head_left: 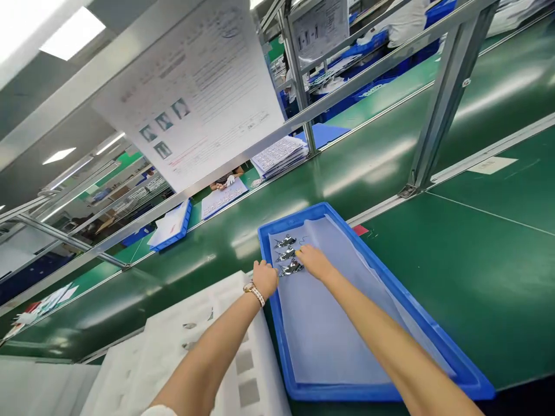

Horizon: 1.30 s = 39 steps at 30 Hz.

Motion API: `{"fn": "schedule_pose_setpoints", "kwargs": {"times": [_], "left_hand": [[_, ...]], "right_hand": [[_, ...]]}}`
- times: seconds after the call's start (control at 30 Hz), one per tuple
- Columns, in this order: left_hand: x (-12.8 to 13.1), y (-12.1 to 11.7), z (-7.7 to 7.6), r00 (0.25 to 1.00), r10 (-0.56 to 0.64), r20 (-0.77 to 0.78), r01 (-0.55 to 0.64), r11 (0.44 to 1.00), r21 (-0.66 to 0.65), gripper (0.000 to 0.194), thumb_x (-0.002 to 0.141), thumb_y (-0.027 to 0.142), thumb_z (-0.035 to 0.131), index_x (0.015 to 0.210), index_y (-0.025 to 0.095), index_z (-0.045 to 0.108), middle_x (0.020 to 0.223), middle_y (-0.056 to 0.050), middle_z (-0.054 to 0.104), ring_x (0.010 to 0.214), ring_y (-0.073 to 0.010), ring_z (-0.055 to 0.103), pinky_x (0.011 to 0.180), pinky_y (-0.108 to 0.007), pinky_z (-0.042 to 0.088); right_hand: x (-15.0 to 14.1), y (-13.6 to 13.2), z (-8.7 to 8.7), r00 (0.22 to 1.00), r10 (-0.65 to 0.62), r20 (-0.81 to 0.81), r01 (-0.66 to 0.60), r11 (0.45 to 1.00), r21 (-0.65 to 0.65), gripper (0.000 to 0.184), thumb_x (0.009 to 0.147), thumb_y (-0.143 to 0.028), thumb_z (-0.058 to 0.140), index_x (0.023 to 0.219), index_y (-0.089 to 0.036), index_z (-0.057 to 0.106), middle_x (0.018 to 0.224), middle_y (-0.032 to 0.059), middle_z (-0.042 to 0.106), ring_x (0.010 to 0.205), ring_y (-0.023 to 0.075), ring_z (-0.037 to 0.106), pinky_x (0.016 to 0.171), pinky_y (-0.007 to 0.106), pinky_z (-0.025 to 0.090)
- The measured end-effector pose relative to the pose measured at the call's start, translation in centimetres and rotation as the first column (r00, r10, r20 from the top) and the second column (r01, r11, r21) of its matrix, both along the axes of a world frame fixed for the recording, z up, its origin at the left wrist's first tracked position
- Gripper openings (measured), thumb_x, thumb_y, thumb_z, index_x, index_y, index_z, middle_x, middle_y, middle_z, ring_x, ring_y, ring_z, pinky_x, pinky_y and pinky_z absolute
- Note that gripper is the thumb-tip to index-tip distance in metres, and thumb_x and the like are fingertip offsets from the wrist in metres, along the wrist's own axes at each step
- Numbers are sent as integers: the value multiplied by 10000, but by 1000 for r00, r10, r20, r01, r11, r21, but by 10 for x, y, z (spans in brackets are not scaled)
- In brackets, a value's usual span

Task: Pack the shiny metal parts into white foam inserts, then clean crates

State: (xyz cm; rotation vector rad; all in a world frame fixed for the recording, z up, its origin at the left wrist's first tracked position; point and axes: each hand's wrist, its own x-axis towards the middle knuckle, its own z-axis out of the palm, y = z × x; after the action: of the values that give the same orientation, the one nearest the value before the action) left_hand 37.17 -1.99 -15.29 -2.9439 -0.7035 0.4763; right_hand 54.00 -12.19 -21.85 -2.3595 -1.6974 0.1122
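Observation:
Three shiny silver metal parts (286, 253) lie in a column at the far left end of a blue tray (377, 270), on its white sheet liner (329, 323). My right hand (315, 261) is over the liner, its fingers pinched at the right ends of the middle and lower parts. A small yellow spot shows at its fingertips. My left hand (265, 279), with a band on the wrist, is curled at the tray's left rim, close to the lowest part's left end. What either hand holds is hidden behind the fingers.
White foam trays (169, 346) with a few shiny pieces stand left of the blue tray. A metal frame (451, 98) carrying a printed sheet (191, 98) crosses above the green bench (489, 266). Beyond are paper stacks (280, 156), a blue bin (173, 226) and a co-worker's gloved hand (226, 182).

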Motion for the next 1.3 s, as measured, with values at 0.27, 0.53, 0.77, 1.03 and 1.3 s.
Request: {"fn": "schedule_pose_setpoints", "kwargs": {"times": [0.27,0.53,0.77,1.03,1.3], "left_hand": [[24,15,-71,990,137,-15,-136,990,39,253,922,257,511,890,190,752,987,-156,687,1101,-331,511,977,-554,333],[30,18,-87,985,173,-21,-173,985,6,246,891,280,542,966,186,757,1062,-169,678,1196,-362,463,1077,-612,245],[27,12,-68,983,183,-22,-183,983,-27,263,860,198,522,939,171,771,1050,-185,698,1160,-363,521,1029,-610,298],[-14,2,47,987,24,162,-18,999,-39,224,848,231,515,845,151,723,967,-143,702,939,-277,625,871,-467,407],[-235,68,157,837,183,515,-112,980,-165,123,754,151,524,642,178,566,739,-32,587,773,-168,546,738,-305,399]], "right_hand": [[26,38,-42,973,200,119,-209,975,69,271,911,-69,463,971,-125,721,1001,161,681,1081,277,537,831,379,466],[34,53,-62,950,231,211,-249,967,61,230,856,-57,520,885,-134,735,925,140,698,990,257,545,780,345,415],[32,33,-35,910,337,240,-374,919,125,204,883,-96,542,872,-161,735,949,112,687,1042,246,528,882,378,390],[31,-29,34,996,-43,-83,65,955,289,248,864,-145,475,936,-167,712,982,146,673,988,280,553,839,402,410],[-109,-7,63,387,-76,-919,567,805,172,334,696,-405,615,959,-201,648,1034,142,684,876,266,587,757,397,468]]}}
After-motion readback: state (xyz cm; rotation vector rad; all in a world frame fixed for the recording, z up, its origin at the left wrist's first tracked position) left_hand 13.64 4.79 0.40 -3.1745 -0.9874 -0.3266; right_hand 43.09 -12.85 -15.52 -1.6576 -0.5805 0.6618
